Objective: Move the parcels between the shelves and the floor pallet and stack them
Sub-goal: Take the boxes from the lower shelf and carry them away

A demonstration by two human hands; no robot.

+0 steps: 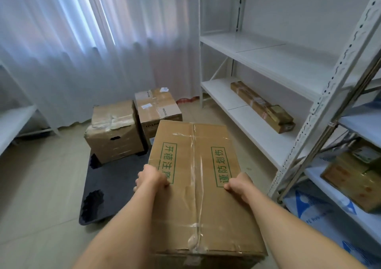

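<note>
A large brown cardboard parcel with green printed characters and clear tape along its seam (195,186) fills the lower centre of the frame, held in the air above the dark plastic floor pallet (115,178). The left hand (152,177) grips its left edge, thumb on top and fingers curled over the side; the right hand (239,184) grips the right edge the same way. Behind it, at centre frame, two more brown cardboard boxes sit side by side on the pallet: a dented one with a handle slot (113,132) and a taped one with white labels (156,108). At right stands a white metal shelf rack (268,60); a long flat brown parcel (261,106) lies on its lower shelf.
</note>
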